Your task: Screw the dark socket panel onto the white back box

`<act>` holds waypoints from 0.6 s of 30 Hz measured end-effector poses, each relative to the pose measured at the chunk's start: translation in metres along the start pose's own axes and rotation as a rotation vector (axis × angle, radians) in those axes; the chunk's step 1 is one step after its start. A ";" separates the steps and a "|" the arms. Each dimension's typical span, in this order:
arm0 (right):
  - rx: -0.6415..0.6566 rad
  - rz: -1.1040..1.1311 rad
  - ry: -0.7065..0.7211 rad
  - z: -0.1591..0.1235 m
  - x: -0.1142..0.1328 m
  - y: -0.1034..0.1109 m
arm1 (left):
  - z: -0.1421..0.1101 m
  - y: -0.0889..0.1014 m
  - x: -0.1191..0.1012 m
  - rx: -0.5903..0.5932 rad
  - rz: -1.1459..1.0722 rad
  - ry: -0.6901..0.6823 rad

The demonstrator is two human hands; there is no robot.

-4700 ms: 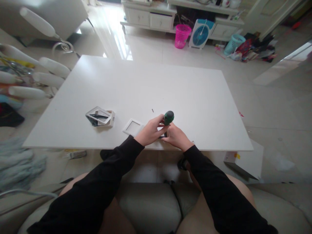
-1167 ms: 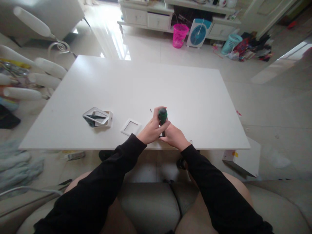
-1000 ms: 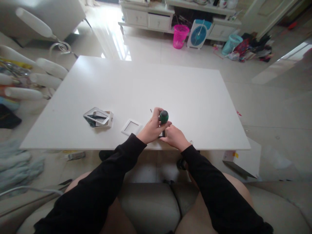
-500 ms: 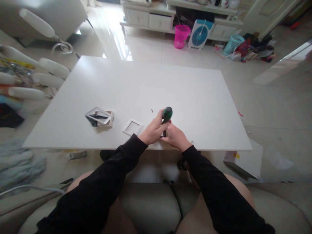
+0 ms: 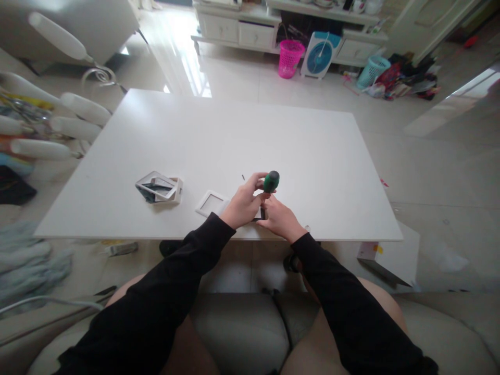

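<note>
My left hand [image 5: 242, 202] is closed around the green handle of a screwdriver [image 5: 272, 182], with its black butt end tipped up toward me. The screwdriver's tip is hidden. Below it, my right hand [image 5: 282, 219] is closed, its thumb and fingers holding a small dark-edged piece [image 5: 263, 213] near the table's front edge. Most of that piece is covered by my hands, and its kind does not show. To the left of my left hand lies a white square frame [image 5: 211, 203] with an opening. A small dark screw-like bit [image 5: 242, 177] rests just beyond my left hand.
On the white table [image 5: 304, 146], farther left, an open white box [image 5: 177, 190] holds another frame and dark parts. White rounded chair parts [image 5: 80, 108] stand by the left edge. Across the floor are a pink basket [image 5: 290, 60] and a blue-and-white fan [image 5: 319, 57].
The screwdriver handle has shifted slightly to the right, and my left fingers have changed position on it. More of the dark-edged piece shows between my hands. My right hand has barely moved.
</note>
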State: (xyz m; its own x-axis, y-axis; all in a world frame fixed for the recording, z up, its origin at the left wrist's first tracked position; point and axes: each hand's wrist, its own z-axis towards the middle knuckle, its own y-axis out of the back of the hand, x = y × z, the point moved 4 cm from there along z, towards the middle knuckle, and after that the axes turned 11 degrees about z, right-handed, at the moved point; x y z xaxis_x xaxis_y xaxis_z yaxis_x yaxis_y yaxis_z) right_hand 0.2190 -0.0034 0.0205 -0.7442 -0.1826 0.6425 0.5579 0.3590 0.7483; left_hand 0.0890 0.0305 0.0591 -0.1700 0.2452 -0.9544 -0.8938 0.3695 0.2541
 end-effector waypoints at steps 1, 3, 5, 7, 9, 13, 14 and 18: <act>-0.004 0.000 0.011 0.000 0.001 0.000 | -0.001 0.000 -0.002 0.016 0.024 -0.014; -0.014 -0.002 0.016 -0.001 0.002 0.001 | -0.003 -0.001 -0.006 0.032 0.065 -0.037; -0.028 0.002 -0.004 -0.001 0.001 0.001 | -0.005 -0.001 -0.009 0.031 0.091 -0.053; -0.035 0.004 -0.022 -0.001 0.000 0.000 | -0.005 -0.001 -0.010 0.012 0.120 -0.060; -0.023 -0.005 -0.032 0.000 -0.001 -0.001 | -0.004 -0.001 -0.010 -0.028 0.157 -0.065; 0.008 -0.021 -0.037 0.001 -0.003 -0.003 | 0.000 0.001 -0.004 -0.088 0.157 -0.041; 0.003 -0.018 -0.035 0.001 -0.003 -0.003 | 0.001 0.001 -0.002 -0.085 0.116 -0.023; -0.011 -0.006 -0.034 0.000 0.000 0.000 | 0.003 0.000 0.002 -0.033 -0.013 0.024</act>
State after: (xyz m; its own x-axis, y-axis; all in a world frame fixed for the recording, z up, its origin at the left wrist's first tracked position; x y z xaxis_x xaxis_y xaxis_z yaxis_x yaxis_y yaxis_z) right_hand 0.2192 -0.0033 0.0204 -0.7594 -0.1530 0.6324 0.5574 0.3482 0.7537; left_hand 0.0900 0.0334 0.0576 -0.1680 0.2190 -0.9612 -0.9092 0.3424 0.2369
